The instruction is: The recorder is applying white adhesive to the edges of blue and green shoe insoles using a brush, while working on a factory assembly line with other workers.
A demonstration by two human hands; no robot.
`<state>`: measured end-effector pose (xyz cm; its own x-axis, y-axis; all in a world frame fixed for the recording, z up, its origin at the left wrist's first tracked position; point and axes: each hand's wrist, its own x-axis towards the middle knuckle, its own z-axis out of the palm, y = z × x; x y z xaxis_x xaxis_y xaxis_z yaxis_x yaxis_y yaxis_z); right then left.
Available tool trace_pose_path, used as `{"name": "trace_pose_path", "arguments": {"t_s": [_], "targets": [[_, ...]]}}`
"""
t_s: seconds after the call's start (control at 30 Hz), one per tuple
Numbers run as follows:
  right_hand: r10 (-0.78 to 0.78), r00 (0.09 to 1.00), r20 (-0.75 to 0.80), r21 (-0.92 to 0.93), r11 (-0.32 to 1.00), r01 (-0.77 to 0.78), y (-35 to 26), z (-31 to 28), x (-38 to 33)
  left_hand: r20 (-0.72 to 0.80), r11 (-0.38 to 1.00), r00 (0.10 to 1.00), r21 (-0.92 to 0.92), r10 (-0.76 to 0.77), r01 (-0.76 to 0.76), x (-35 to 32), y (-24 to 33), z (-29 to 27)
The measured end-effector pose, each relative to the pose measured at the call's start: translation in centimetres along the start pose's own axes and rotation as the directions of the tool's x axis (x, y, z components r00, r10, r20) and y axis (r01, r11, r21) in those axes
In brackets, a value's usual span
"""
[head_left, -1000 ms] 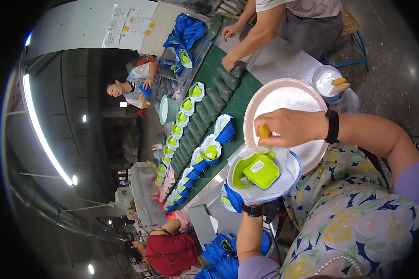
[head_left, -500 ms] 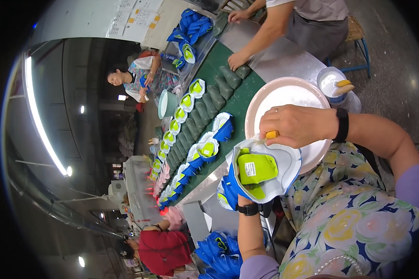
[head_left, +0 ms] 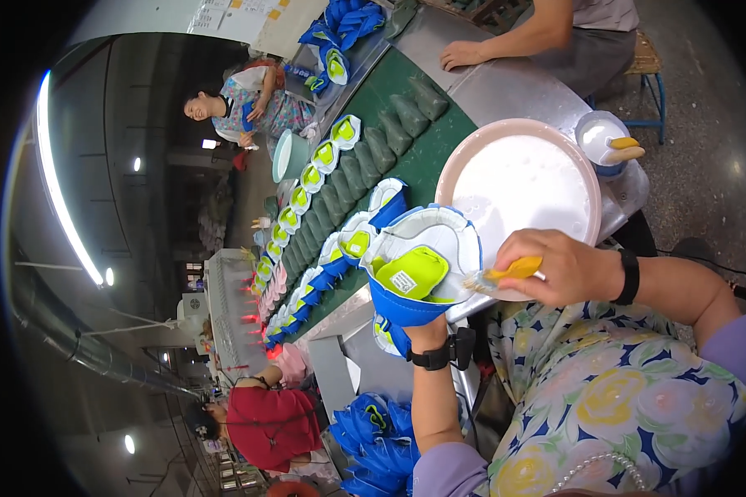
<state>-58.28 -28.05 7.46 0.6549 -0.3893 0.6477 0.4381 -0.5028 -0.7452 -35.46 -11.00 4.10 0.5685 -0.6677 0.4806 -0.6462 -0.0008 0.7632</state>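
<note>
My left hand (head_left: 429, 332), mostly hidden beneath it, holds up a blue shoe upper (head_left: 406, 308) with its white lining and lime-green tongue facing me. In my right hand (head_left: 549, 258) is a brush (head_left: 515, 270) with a yellow handle. Its pale bristles touch or almost touch the near right edge of the upper's lining. Just beyond my right hand stands a wide pink basin (head_left: 450, 176) of white liquid (head_left: 529, 184). Another blue upper (head_left: 389, 335) shows partly behind my left wrist.
A green conveyor belt (head_left: 441, 147) carries rows of uppers (head_left: 345, 132) and dark shoe lasts (head_left: 379, 149). A small tub (head_left: 597, 132) with brushes stands right of the basin. Blue uppers (head_left: 377, 447) lie piled at lower left. A co-worker's hand (head_left: 462, 55) rests on the metal table (head_left: 506, 95).
The upper has moved left and tilted. My right hand has drawn lower and right, bringing the brush into plain view at the lining's edge. The co-worker's hand has left the lasts.
</note>
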Motion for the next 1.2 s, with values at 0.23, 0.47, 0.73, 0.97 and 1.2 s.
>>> {"name": "trace_pose_path", "arguments": {"t_s": [0.23,0.47,0.73,0.97,1.2], "targets": [[0.064,0.979,-0.192,-0.088,0.993,-0.082,0.1,-3.9,1.4,-0.04,0.993,0.999,0.111,-0.036,0.041,0.2,-9.9,-4.5],[0.276,0.933,-0.23,-0.074,0.951,-0.3,1.5,-5.3,-0.8,0.219,0.457,0.796,-0.72,-0.564,0.522,9.7,-16.0,1.2],[0.476,0.87,-0.133,-0.06,0.872,-0.486,1.0,-4.5,-0.1,0.24,0.443,0.628,-0.529,-0.74,0.724,14.6,-24.2,9.4],[0.5,0.853,-0.15,-0.249,0.816,-0.522,3.2,-6.4,-0.2,0.292,0.715,0.708,-0.103,-0.643,0.692,15.7,-16.5,0.7],[0.373,0.905,0.205,-0.186,0.923,-0.338,3.4,-1.5,3.6,0.318,0.768,0.802,0.591,-0.505,0.249,4.0,-14.0,-14.1]]}}
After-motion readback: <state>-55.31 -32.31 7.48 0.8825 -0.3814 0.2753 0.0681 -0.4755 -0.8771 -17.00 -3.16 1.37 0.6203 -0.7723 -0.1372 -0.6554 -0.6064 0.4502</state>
